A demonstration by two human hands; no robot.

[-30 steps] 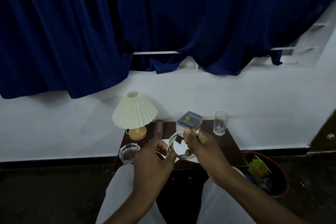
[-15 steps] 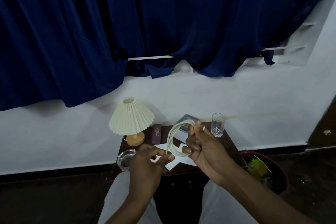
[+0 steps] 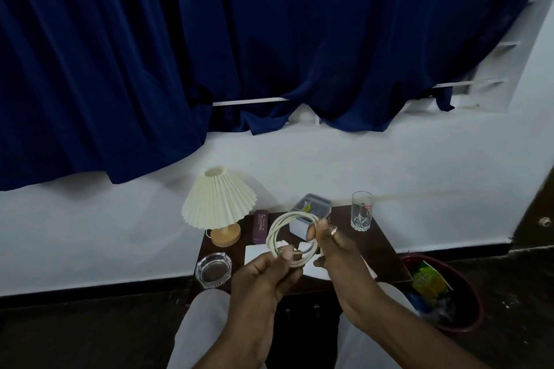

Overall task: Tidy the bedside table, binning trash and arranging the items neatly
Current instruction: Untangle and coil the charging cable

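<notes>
A white cable [image 3: 277, 226] wound into a loop is held up over the dark bedside table [image 3: 386, 252]. My left hand [image 3: 263, 278] pinches the loop's lower left part. My right hand [image 3: 335, 252] grips its right side between thumb and fingers. On the table stand a cream pleated lamp [image 3: 218, 204], a maroon case [image 3: 260, 226], a clear lidded box [image 3: 311, 208], a drinking glass [image 3: 361, 214], a glass ashtray [image 3: 212, 269] and white paper [image 3: 254, 252] partly hidden by my hands.
A dark red bin [image 3: 467, 320] holding a green packet and other trash stands on the floor right of the table. A white wall and dark blue curtain [image 3: 269, 39] are behind. My knees sit just before the table's front edge.
The loop has been turned and lifted slightly; my left hand moved up from below it to pinch its lower part, while my right hand kept its hold on the right side.
</notes>
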